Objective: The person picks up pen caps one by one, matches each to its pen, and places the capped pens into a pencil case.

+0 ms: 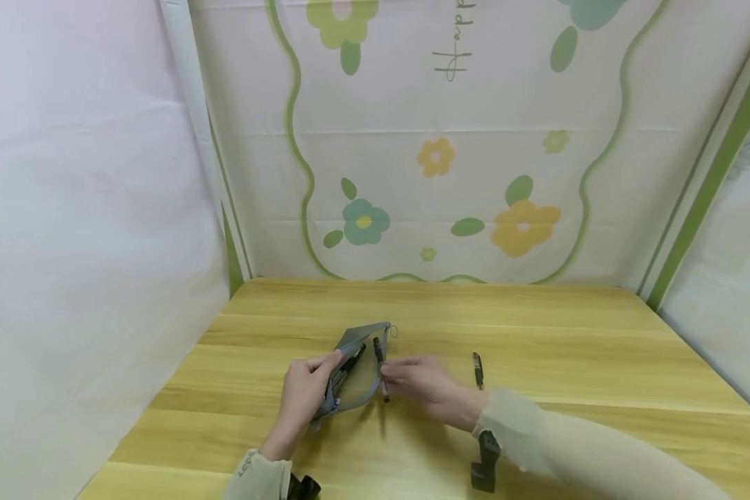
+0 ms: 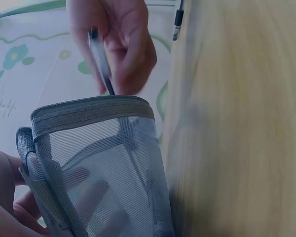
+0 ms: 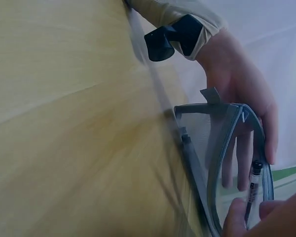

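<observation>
A grey mesh zip pouch [image 1: 357, 335] is held by my left hand [image 1: 305, 391], with the thumb on its near side and fingers behind it. Its mouth gapes toward the right. Dark pens [image 1: 348, 369] lie inside the pouch; their exact number is hard to tell. Between thumb and fingers, my right hand [image 1: 430, 387] pinches a black-capped pen [image 3: 254, 182] at the pouch's mouth. In the left wrist view, that pen's lower end meets the zip rim [image 2: 96, 111]. Another black pen [image 1: 478, 370] lies on the table beyond my right wrist.
The wood-grain table [image 1: 237, 368] is bounded by white cloth walls at the back and sides. Flowers are printed on the back cloth [image 1: 400, 180]. A black wrist mount [image 1: 486, 462] sits at the right cuff, and another [image 1: 303, 487] by the left cuff.
</observation>
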{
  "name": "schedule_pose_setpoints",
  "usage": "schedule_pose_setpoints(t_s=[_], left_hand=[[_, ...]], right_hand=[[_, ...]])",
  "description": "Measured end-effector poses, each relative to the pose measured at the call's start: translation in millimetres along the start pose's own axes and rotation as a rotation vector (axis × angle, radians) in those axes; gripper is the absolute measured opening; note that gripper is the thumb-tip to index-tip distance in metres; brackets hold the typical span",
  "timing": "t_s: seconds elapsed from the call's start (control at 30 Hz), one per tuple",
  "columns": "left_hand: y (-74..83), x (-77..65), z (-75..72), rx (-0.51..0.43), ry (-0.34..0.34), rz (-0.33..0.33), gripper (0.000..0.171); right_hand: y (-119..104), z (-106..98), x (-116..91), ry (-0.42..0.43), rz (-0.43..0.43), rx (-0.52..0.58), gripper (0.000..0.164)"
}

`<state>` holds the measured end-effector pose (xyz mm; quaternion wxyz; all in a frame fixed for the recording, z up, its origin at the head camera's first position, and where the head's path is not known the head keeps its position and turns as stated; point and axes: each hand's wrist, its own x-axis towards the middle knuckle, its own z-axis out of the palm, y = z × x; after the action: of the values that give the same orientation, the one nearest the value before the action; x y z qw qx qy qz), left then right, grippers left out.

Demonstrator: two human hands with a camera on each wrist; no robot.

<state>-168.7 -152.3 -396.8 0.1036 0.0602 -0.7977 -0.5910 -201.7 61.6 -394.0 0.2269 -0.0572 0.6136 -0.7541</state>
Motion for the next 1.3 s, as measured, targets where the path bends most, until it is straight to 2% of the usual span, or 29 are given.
schedule_pose_setpoints(t_s=[0.2, 0.33, 0.5, 0.73, 0.87, 1.07, 1.3], left_hand=[[2.3, 0.0, -0.6, -0.013, 0.0, 0.006, 0.058], [4.0, -0.4, -1.2, -0.013, 0.002, 0.003, 0.058], [3.8, -0.7, -0.7, -0.009, -0.004, -0.001, 0.059], [4.0, -0.2, -1.5, -0.007, -0.001, -0.001, 0.06], [3.9, 0.1, -1.5, -0.016, -0.008, -0.011, 0.06], [4.2, 0.1, -1.9, -0.023, -0.02, -0.02, 0.06], [5.2, -0.1, -2.5, -0.037, -0.024, -0.026, 0.059]], right_hand=[[0, 8, 7, -0.074, -0.031, 0.112, 0.037], [-2, 1, 8, -0.078, -0.04, 0.106, 0.036], [-9, -30, 1, -0.07, -0.081, -0.007, 0.043], [-21, -97, -6, -0.022, -0.103, -0.133, 0.056], [-24, -126, -14, 0.037, -0.106, -0.195, 0.057], [-24, -148, -25, 0.147, -0.101, -0.362, 0.066], [-16, -155, -28, 0.206, -0.072, -0.574, 0.078]])
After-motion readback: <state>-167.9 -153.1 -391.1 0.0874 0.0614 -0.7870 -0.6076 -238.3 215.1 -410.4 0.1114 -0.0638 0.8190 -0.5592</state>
